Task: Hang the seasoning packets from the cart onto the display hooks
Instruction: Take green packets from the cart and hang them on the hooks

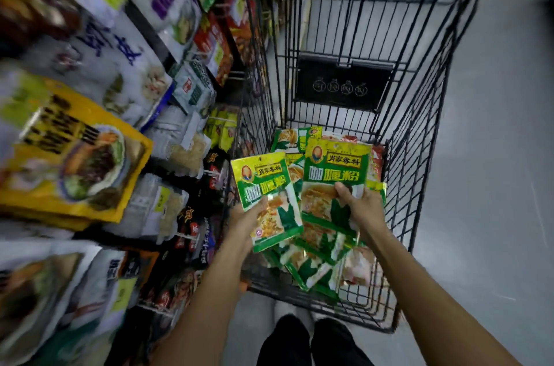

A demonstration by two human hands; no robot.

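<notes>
Black wire cart (425, 138), left hand (248, 223) pinching glossy green packet (268, 186), right hand (364, 205) pinching second flat packet (332, 169).

Total motion smear on the white, yellow and black hanging bags (90, 66) at left, print unreadable. Far end of the black wire shopping cart (419, 66) chopped off by the top edge. Four round icons on the black cart plaque (341, 85), too tiny to make out. Fingers of the left hand (246, 219) tucked behind the left green foil seasoning packet (269, 186), thumb only; same with the right hand (364, 204) and the right green foil seasoning packet (332, 168). Black shoes (299, 341) clipped at the bottom edge.
</notes>
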